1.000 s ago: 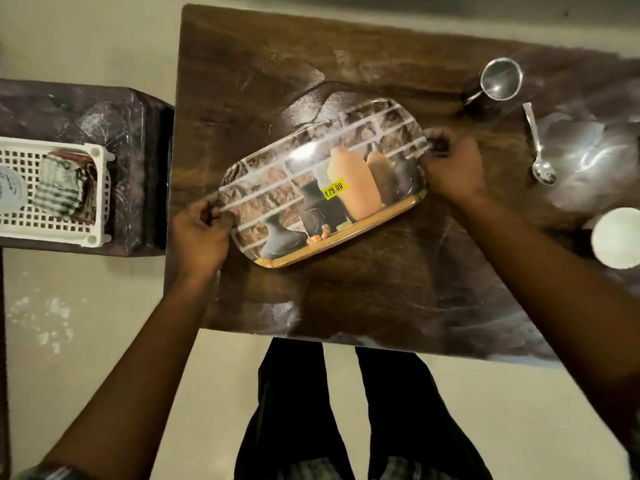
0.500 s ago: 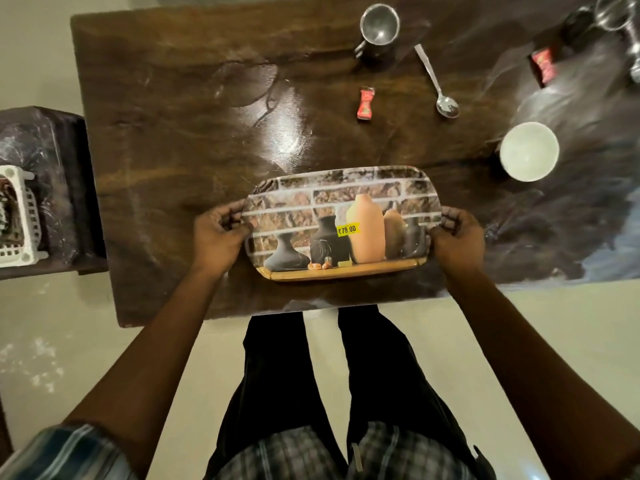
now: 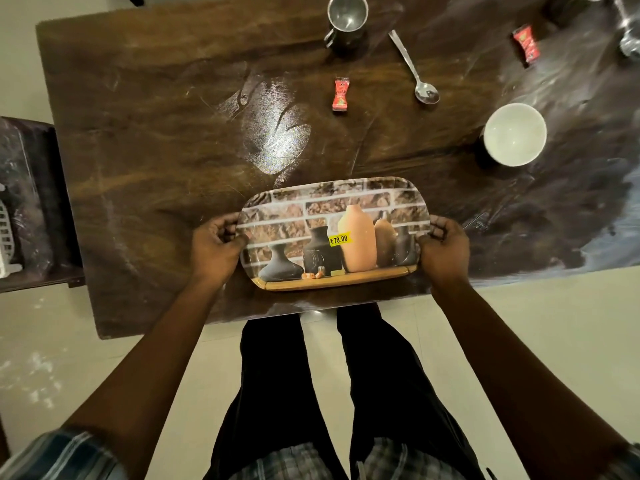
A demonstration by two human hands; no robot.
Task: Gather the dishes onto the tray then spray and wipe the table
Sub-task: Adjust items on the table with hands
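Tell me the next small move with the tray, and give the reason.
Probably let go of the tray and reach the right hand for the white bowl. The tray lies at the table's near edge with both hands, the left hand included, gripping its ends, and nothing is on it. The bowl, spoon and steel cup are not yet gathered.

Home dining spot: wooden table (image 3: pixel 156 133), steel cup (image 3: pixel 346 15), bowl (image 3: pixel 514 134).

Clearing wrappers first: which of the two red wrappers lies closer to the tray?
The red wrapper between the steel cup and tray, left of the spoon; the other wrapper lies at the far right.
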